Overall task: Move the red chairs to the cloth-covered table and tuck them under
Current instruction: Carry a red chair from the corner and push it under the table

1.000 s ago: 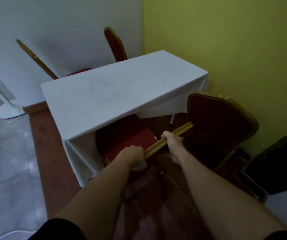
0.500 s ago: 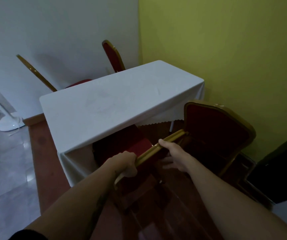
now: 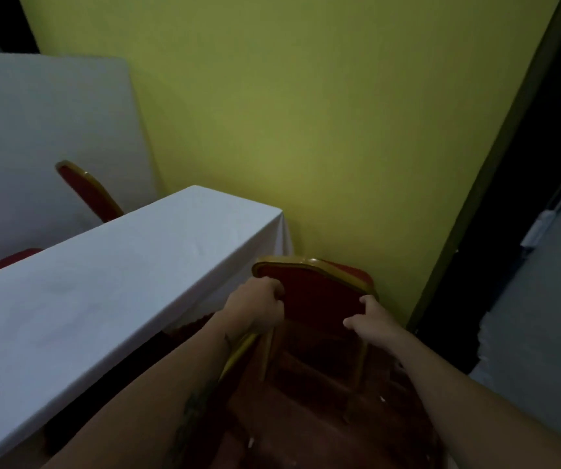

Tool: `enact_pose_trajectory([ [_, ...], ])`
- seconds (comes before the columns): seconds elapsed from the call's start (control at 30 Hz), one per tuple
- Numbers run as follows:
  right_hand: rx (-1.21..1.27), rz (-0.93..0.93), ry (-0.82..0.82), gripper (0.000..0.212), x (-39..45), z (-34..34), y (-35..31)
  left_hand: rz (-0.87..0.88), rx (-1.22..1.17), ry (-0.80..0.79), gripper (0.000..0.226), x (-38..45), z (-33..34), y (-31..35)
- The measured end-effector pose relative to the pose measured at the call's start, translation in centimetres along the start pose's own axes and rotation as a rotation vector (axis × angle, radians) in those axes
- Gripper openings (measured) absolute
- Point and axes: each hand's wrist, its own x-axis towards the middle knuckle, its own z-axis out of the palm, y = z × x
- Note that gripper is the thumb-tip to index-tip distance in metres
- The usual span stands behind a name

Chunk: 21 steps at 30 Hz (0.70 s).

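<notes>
A red chair with a gold frame [image 3: 319, 292] stands by the yellow wall at the right end of the cloth-covered table [image 3: 110, 286]. My left hand [image 3: 255, 306] grips the left edge of its backrest. My right hand [image 3: 370, 319] holds the right edge, thumb spread out. Under my left forearm shows the gold top rail of another chair [image 3: 238, 350], its seat hidden beneath the white cloth. On the far side of the table a third red chair's backrest [image 3: 86, 189] rises, and a red seat [image 3: 1, 264] peeks out at the far left.
The yellow wall [image 3: 306, 130] runs close behind the held chair. A dark doorway [image 3: 509, 248] and a grey panel [image 3: 550, 350] lie to the right. The floor below is reddish-brown [image 3: 306, 428]. A white wall [image 3: 35, 130] stands behind the table.
Both hands left the gold top rail of the chair in front of me and moved right onto the backrest of the chair by the yellow wall. My view swung right and closer.
</notes>
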Motion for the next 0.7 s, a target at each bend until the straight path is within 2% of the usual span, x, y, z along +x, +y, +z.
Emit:
enact_pose_trajectory([
  [0.13, -0.159, 0.011, 0.092, 0.087, 4.3, -2.7, -0.1, 0.085, -0.003, 0.071, 0.043, 6.1, 1.2, 0.3],
  [0.23, -0.298, 0.037, 0.080, 0.089, 7.3, -3.7, -1.0, 0.149, 0.036, 0.099, 0.059, 10.9, 1.8, -0.3],
  [0.33, -0.411, 0.042, 0.050, 0.086, 9.6, -3.9, -2.0, 0.179, 0.168, 0.069, 0.079, 16.3, 2.5, -1.5],
  [0.43, -0.468, 0.040, -0.001, 0.078, 12.1, -3.4, -2.2, 0.198, 0.271, -0.025, 0.083, 21.0, 3.4, -2.4],
  [0.5, -0.479, 0.049, -0.033, 0.072, 13.4, -3.1, -2.0, 0.206, 0.318, -0.114, 0.079, 23.2, 4.1, -2.8],
  [0.57, -0.477, 0.049, -0.043, 0.062, 14.3, -3.1, -1.6, 0.201, 0.334, -0.192, 0.064, 24.6, 4.7, -3.0],
  [0.63, -0.451, 0.039, -0.019, 0.045, 15.0, -3.3, -0.8, 0.148, 0.315, -0.227, 0.041, 25.7, 5.2, -2.9],
  [0.7, -0.451, 0.021, -0.017, 0.032, 15.4, -3.9, 0.0, 0.064, 0.313, -0.251, 0.034, 26.4, 5.1, -2.2],
])
